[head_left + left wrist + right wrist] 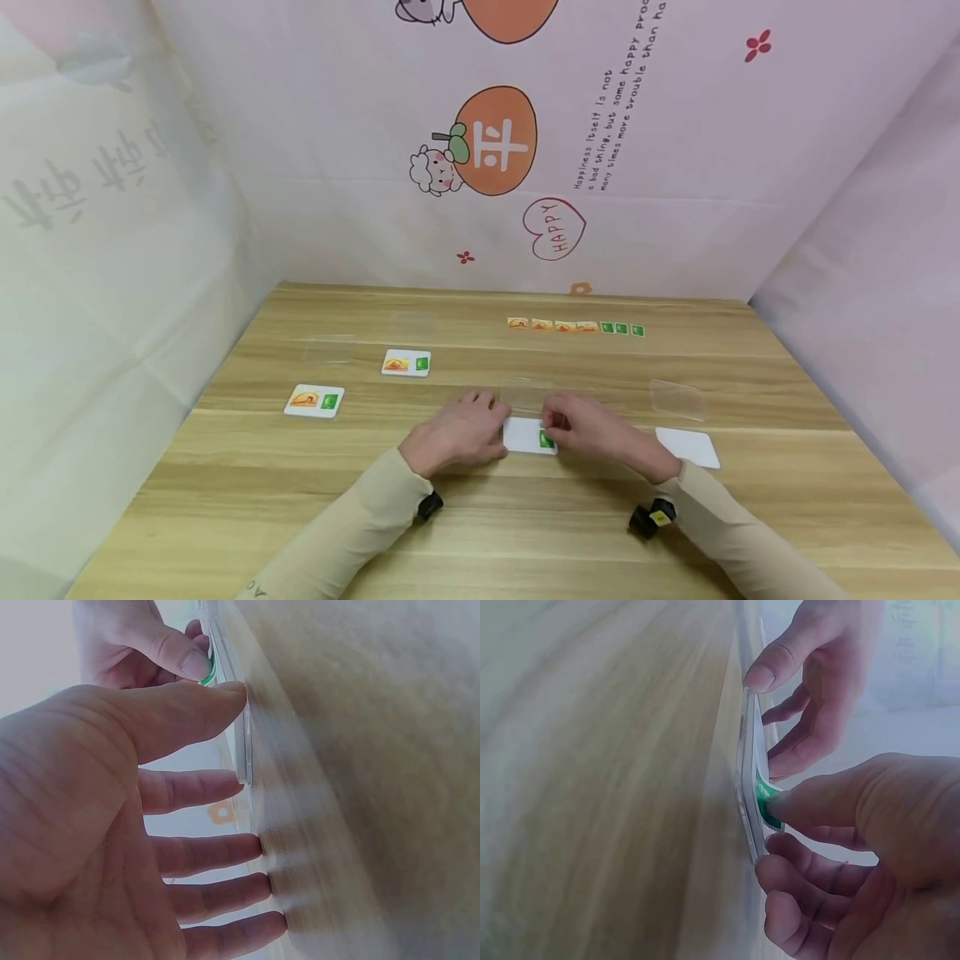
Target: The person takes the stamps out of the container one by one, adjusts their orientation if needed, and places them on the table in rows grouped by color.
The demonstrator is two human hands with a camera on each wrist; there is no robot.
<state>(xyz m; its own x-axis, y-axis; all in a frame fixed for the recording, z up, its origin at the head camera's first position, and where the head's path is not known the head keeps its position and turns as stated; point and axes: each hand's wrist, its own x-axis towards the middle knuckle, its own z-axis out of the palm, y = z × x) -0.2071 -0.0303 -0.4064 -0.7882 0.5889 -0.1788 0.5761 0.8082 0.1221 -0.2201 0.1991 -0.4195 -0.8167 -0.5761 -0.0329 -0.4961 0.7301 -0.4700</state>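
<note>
A white card (521, 435) lies flat on the table between both hands. My left hand (461, 429) holds its left end between thumb and index finger, while the other fingertips touch the tabletop in the left wrist view. With thumb and fingers, my right hand (588, 425) pinches a small green stamp-like piece (763, 799) at the card's right end. One edge of that piece curls up from the card, and its edge looks toothed. Clear layers show along the card's edge in the right wrist view. Just beyond the card lies a clear plastic sheet (525, 392).
A blank white card (688, 447) and a clear sheet (678, 400) lie to the right. Two cards on the left, one nearer (315, 401) and one farther (406, 363), each bear an orange and a green piece. Several orange pieces (564, 327) and green pieces (622, 329) line the back.
</note>
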